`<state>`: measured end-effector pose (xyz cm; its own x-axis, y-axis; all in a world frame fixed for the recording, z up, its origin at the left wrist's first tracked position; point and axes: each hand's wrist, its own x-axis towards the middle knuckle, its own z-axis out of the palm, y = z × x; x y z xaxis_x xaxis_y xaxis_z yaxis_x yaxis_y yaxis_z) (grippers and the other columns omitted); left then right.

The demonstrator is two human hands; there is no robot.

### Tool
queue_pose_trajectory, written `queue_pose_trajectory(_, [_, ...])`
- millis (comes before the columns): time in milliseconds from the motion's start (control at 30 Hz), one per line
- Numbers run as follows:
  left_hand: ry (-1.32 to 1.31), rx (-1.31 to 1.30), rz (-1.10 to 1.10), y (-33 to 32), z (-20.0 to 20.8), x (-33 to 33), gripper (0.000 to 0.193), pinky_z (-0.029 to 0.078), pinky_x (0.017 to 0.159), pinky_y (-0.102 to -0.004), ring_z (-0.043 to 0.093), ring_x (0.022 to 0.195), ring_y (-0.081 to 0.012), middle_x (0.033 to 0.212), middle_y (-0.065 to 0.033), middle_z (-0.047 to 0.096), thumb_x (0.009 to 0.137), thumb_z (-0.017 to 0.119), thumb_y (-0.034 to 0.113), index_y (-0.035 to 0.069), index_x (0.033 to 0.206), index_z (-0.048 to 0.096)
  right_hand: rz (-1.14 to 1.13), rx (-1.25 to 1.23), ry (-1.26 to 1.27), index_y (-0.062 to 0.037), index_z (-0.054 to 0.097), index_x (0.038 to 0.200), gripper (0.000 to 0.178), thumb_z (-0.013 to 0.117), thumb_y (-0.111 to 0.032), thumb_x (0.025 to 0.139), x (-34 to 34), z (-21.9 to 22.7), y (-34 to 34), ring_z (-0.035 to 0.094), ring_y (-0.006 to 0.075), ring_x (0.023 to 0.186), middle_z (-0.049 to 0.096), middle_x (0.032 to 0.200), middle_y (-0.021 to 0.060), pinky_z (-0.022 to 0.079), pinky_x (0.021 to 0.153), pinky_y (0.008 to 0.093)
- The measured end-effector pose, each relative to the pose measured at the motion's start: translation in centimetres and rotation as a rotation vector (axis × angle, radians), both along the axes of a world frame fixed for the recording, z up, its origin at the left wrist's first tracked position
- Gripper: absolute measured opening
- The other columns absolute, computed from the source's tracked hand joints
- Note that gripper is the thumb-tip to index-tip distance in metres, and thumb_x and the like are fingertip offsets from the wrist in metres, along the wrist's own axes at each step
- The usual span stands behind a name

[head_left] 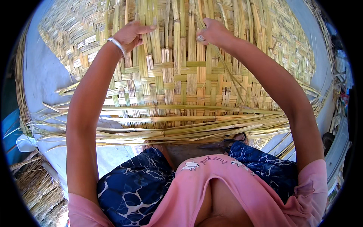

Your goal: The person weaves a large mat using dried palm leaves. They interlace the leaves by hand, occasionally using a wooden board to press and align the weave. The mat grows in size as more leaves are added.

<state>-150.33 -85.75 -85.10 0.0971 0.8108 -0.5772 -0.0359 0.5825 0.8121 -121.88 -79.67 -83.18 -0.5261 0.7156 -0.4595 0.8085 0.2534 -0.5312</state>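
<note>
A large mat (181, 77) woven from flat, yellow-green split-cane strips lies in front of me. Its near part is a loose over-and-under weave, with long strips running away from me. At the far left of this part, my left hand (132, 34), with a white bangle at the wrist, is closed on upright cane strips (151, 47), thumb stretched across them. My right hand (214, 33), wearing a ring, is curled round a thin cane strip (226, 67) that trails back toward me over the weave. The fingertips of this hand are partly hidden.
Loose long strips (181, 130) lie crosswise along the mat's near edge, just before my feet (154, 146). The mat rests on a grey floor (47, 81). Dry stalks (39, 189) are heaped at lower left, near a blue object (11, 130). Assorted items line the right rim.
</note>
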Motion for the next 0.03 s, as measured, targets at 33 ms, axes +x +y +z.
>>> queue_pose_trajectory(33, [-0.002,-0.001,-0.005,0.21,-0.28,0.02,0.026,0.042,0.06,-0.0257,0.047,0.058,-0.009,0.067,0.0023,0.052,0.076,0.075,0.025,0.01,0.076,0.054,-0.108,-0.056,0.029,0.0071,0.051,0.107,0.036,0.062,-0.014,0.081,-0.1,-0.8,0.12,0.063,0.0275,0.074,0.06,0.089,0.0235,0.05,0.067,0.0367])
